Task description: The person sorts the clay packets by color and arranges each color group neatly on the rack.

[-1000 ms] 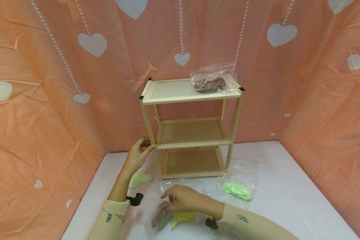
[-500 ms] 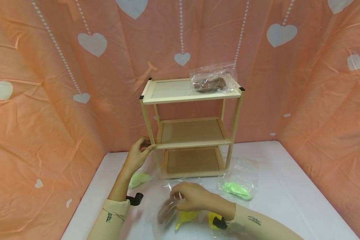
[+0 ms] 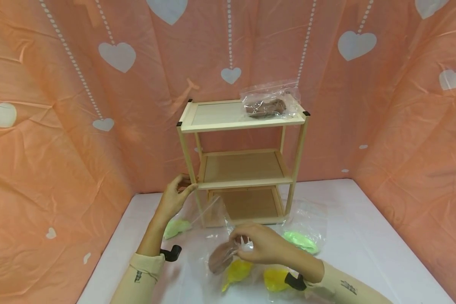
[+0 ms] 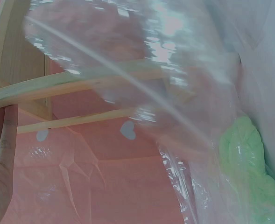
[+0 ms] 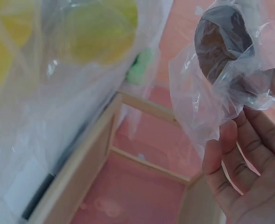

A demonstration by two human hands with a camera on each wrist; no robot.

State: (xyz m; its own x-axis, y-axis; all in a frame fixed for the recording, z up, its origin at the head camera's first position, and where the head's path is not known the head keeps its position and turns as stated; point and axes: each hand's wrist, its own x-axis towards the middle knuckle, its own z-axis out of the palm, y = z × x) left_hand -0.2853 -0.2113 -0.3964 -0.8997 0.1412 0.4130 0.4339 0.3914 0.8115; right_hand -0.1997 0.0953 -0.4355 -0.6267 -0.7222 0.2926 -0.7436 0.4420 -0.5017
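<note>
A three-tier wooden shelf (image 3: 247,184) stands at the middle. My left hand (image 3: 175,196) grips its front left post at the middle tier; in the left wrist view the fingers (image 4: 4,135) lie against the wood. My right hand (image 3: 260,245) pinches a clear bag with a brown lump (image 3: 221,256), held up in front of the lowest tier. The right wrist view shows the bagged brown lump (image 5: 221,44) between thumb and fingers of the right hand (image 5: 254,163). Another bagged brown lump (image 3: 266,107) lies on the top tier, to the right.
Two yellow lumps (image 3: 238,270) (image 3: 275,278) in clear bags lie near the table's front. A bright green bagged lump (image 3: 301,241) is right of the shelf's foot, and a pale green one (image 3: 176,228) lies beside the left forearm. Pink cloth (image 3: 148,105) surrounds the white table (image 3: 365,236).
My right hand has moved right and slightly up, lifting the bagged brown lump with it. More of the yellow lumps shows. The left hand has stayed on the post.
</note>
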